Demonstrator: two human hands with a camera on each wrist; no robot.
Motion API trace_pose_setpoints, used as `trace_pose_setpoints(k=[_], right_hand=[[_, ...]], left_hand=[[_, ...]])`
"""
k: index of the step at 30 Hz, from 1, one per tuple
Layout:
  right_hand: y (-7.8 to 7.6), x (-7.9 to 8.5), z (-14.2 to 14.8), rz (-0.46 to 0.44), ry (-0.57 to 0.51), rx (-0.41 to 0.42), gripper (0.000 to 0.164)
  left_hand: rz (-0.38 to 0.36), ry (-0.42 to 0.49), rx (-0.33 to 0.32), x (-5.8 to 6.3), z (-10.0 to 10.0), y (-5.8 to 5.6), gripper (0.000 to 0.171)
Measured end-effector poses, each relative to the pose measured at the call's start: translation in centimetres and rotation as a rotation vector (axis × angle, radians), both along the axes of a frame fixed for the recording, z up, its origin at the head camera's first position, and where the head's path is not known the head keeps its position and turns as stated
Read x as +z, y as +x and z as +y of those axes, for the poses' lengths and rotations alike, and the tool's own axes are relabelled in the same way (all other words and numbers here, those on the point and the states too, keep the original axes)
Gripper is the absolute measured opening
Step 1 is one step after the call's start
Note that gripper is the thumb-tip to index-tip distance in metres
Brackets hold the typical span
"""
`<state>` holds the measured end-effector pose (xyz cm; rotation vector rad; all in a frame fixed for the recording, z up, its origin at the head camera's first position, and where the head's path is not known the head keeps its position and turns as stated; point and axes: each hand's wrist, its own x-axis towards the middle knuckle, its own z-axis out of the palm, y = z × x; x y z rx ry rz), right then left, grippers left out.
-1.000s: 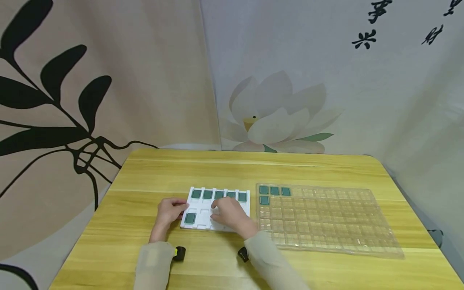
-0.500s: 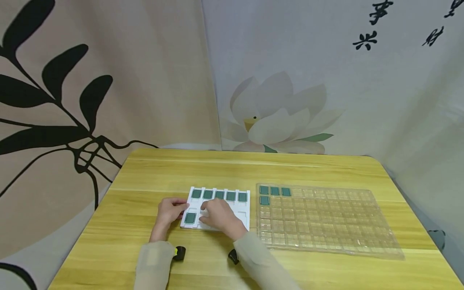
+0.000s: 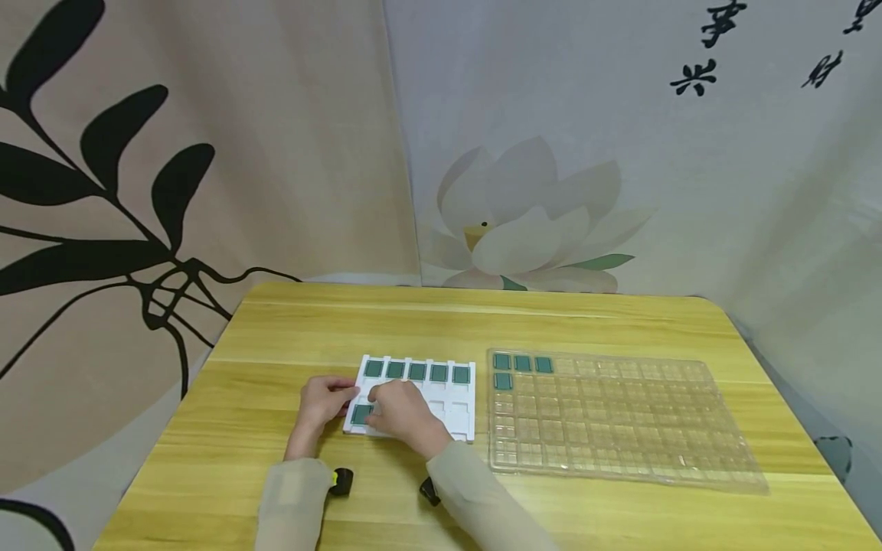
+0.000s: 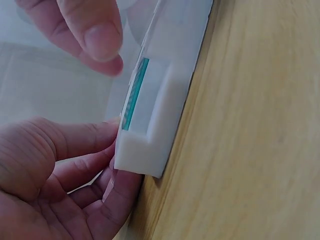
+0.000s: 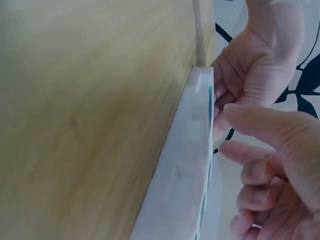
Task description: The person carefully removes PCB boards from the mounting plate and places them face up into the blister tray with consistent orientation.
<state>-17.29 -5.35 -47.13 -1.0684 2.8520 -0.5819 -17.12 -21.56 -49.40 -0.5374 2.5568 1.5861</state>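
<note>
A white slotted tray lies on the table in front of me, with several square green chips along its far row. One more green chip sits in its near left pocket. My left hand holds the tray's left edge; the left wrist view shows the thumb on top and curled fingers against its side. Over the near row is my right hand, its fingertips close to the near left chip. In the right wrist view its thumb and index finger stand apart, with nothing visible between them.
To the right of the white tray lies a large clear plastic tray with many pockets. Several green chips sit in its far left corner. Printed curtains hang behind the wooden table.
My right hand has moved left across the white tray's near row to the near left chip, uncovering pockets on the right. My left hand has stayed at the tray's left edge.
</note>
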Motion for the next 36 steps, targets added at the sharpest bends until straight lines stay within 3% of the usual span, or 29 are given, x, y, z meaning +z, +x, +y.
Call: trace_pose_setpoints(k=[6,12,23,36], right_hand=[[0.1,-0.1,-0.6,0.027,0.059,0.014,0.017],[0.0,-0.4,-1.0,0.047,0.101,0.016,0.029],[0.1,-0.6,-1.6,0.126,0.144,-0.008,0.029],[0.1,-0.4,-1.7,0.106,0.160,-0.020,0.031]], left_hand=[[-0.008,0.002,-0.002,0.2,0.0,0.0,0.022],[-0.001,-0.003,0.002,0.1,0.0,0.0,0.022],[0.013,-0.014,0.006,-0.2,0.0,-0.2,0.021],[0.007,-0.011,-0.002,0.1,0.0,-0.1,0.021]])
